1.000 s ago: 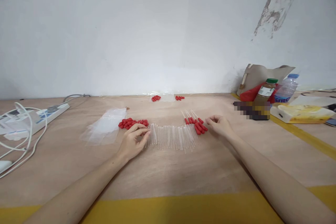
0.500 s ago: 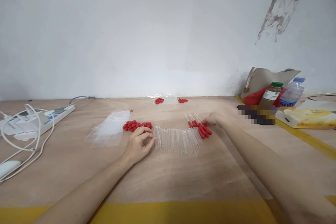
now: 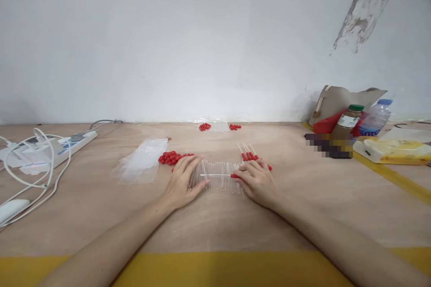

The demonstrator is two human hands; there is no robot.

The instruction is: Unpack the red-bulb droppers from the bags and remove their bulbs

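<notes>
A row of clear glass tubes lies side by side on the wooden table. My left hand rests at the row's left end, fingers stretched out against the tubes. At the right end, my right hand holds a dropper by its red bulb. The dropper's clear stem lies across the row and points towards my left hand. Loose red rubber bulbs sit in a pile just behind my left hand. Several finished droppers with red bulbs lie behind my right hand.
A clear plastic bag lies left of the bulbs. A power strip with white cables is at far left. More red bulbs sit by the wall. Bottles, a beige bag and a tissue pack stand at right.
My right hand has come from the finished droppers to the row's right end, bringing one dropper and laying it across the tubes. My left hand's fingers have stretched out against the left end.
</notes>
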